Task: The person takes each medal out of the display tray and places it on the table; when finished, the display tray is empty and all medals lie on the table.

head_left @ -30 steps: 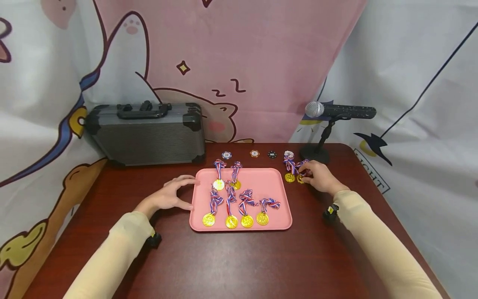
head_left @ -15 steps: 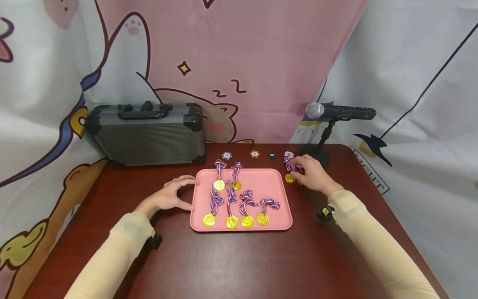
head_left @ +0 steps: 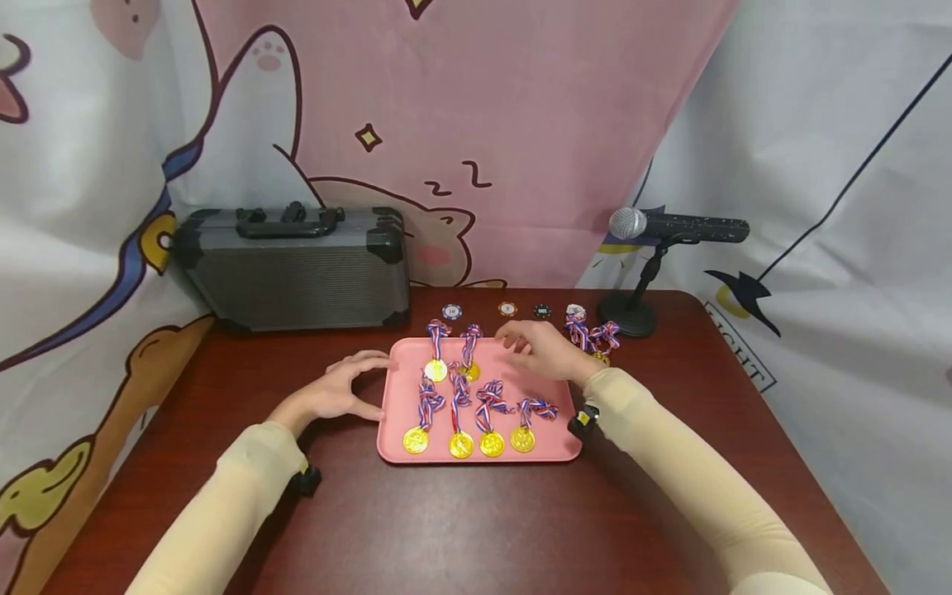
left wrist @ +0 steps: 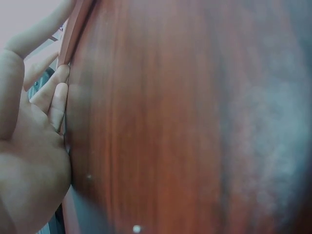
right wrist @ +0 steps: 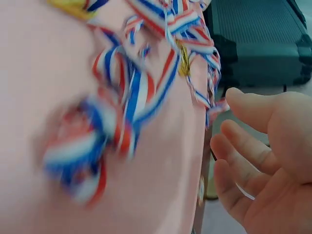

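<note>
My left hand [head_left: 335, 390] rests at the left edge of a pink tray [head_left: 546, 454], with thumb and fingers spread along its rim. In the left wrist view, nothing shows within that hand. Gold medals with knotted red, white and blue ribbons lie on the tray, several in a front row, such as one medal [head_left: 461, 445], and two behind. My right hand [head_left: 543, 347] hovers above the tray's back right part. Its fingers are loosely bent, and no object shows between them in the right wrist view. Beside the tray's right side lie more ribbons [head_left: 606, 333], partly hidden by that hand.
Three poker chips, among them a black chip [head_left: 543, 311], lie behind the tray. A microphone [head_left: 680, 226] stands on a desk stand at the back right. At the back left is a grey hard case [head_left: 297, 285]. A printed curtain [head_left: 550, 149] hangs behind the table [head_left: 416, 529].
My right hand has left the medals at the right and moved left over the tray, with nothing seen in it. My left hand has stayed at the tray's left edge.
</note>
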The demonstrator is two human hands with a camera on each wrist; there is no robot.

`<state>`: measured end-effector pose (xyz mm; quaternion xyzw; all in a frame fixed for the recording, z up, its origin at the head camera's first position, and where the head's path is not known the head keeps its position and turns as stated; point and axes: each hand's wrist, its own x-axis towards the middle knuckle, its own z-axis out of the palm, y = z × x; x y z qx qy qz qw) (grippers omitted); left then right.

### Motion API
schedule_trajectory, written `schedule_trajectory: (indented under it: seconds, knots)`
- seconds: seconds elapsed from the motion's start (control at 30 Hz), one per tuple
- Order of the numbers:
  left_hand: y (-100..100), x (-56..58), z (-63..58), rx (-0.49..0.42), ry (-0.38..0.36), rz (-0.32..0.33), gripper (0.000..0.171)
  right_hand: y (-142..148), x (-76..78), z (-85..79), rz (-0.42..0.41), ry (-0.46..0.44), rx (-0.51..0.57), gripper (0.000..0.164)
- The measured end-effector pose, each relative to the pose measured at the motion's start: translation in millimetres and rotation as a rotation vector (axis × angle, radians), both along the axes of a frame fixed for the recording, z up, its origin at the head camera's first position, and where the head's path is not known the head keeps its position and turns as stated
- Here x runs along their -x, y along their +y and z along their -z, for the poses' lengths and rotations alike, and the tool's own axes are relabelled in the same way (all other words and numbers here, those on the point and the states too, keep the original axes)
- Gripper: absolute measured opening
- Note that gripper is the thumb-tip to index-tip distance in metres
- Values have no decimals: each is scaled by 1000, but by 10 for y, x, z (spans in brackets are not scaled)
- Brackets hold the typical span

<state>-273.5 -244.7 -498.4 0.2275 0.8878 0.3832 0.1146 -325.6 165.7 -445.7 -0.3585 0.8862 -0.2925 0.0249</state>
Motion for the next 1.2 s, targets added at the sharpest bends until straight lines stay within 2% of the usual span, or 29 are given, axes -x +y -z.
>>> schedule_trajectory:
  seconds: [0.2, 0.47, 0.63, 0.77, 0.87, 1.03, 1.2]
  knots:
    - [9, 21, 13, -4, -2, 5, 87, -279, 52, 67, -32, -107, -58, 33]
    - [19, 8, 13, -3, -12, 7, 87, -466, 76, 167, -85, -107, -148, 28]
    - [13, 6, -2, -4, -9, 6, 86, -563, 62, 157, -56, -60, -229, 25]
    - [11, 7, -12, -11, 1, 14, 86, -594, 49, 113, -10, -96, -257, 27]
    - [11, 1, -18, -14, -3, 15, 85, -581, 53, 99, 11, -139, -222, 27]
    - [4, -1, -26, -24, 1, 13, 84, -464, 71, 123, 31, -232, -66, 20]
    - [-12, -2, -21, -24, 3, 18, 85, -256, 58, 103, 54, -463, 131, 18]
